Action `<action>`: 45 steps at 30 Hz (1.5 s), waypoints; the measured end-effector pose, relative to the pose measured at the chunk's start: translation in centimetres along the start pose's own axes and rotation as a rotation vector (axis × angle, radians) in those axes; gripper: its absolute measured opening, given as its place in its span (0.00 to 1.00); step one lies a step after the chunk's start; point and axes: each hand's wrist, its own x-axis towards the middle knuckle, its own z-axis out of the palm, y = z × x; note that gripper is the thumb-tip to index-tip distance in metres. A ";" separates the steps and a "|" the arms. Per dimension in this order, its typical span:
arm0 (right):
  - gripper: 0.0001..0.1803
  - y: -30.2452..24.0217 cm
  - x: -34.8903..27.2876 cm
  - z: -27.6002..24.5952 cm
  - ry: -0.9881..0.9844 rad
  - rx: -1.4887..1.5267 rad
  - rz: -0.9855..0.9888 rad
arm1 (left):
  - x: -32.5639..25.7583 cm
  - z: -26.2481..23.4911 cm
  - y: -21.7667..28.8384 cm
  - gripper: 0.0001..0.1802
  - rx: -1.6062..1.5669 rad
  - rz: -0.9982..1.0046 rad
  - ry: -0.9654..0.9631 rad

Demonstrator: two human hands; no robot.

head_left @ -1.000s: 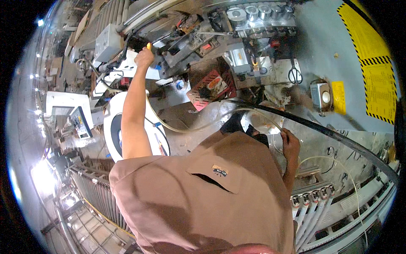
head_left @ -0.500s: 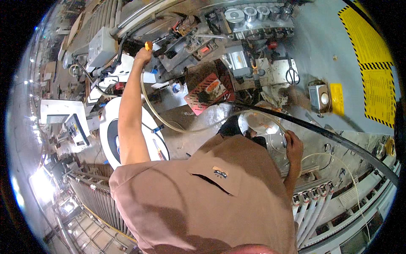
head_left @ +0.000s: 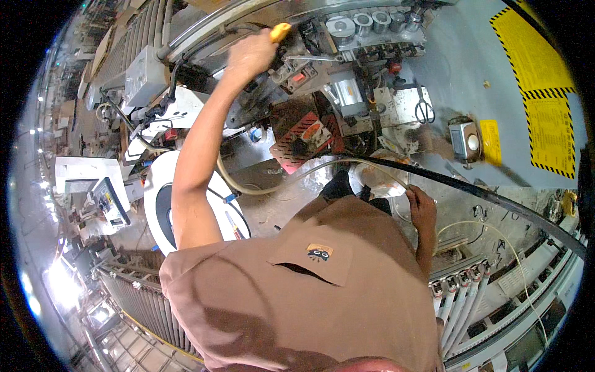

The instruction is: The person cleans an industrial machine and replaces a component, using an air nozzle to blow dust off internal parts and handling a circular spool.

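My left hand (head_left: 251, 56) is raised at the far side over the machine, slightly blurred. Its fingers are wrapped round a yellow-orange air gun (head_left: 280, 32), most of which the hand covers. A clear, yellowish hose (head_left: 248, 191) comes out from behind my left forearm. It sags past my waist and then arcs across to the right. Low on the right, my right hand (head_left: 421, 208) has its fingers closed on that hose. Beneath my left hand lies the greasy metal machine (head_left: 282, 71) with brackets and a small red part.
A round white table (head_left: 164, 170) stands left under my forearm. A black bar (head_left: 471, 185) crosses on the right. Beyond are a red perforated tray (head_left: 288, 155), black scissors (head_left: 424, 110), a row of metal cylinders (head_left: 362, 23) and a boxy gauge (head_left: 465, 141).
My left hand has swung right and farther over the machine with the air gun. The hose has shifted and been drawn higher in the middle. My right hand has barely moved.
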 end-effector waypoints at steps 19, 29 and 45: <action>0.19 2.2 -5.3 1.7 0.026 0.059 0.168 | 9.2 2.2 4.4 0.18 0.234 0.224 0.036; 0.21 1.9 -6.4 1.9 0.125 -0.006 0.117 | 16.5 5.9 10.9 0.16 0.207 0.403 0.023; 0.19 3.5 -9.0 2.3 -0.011 0.024 0.206 | 11.8 3.4 6.3 0.19 0.215 0.195 -0.126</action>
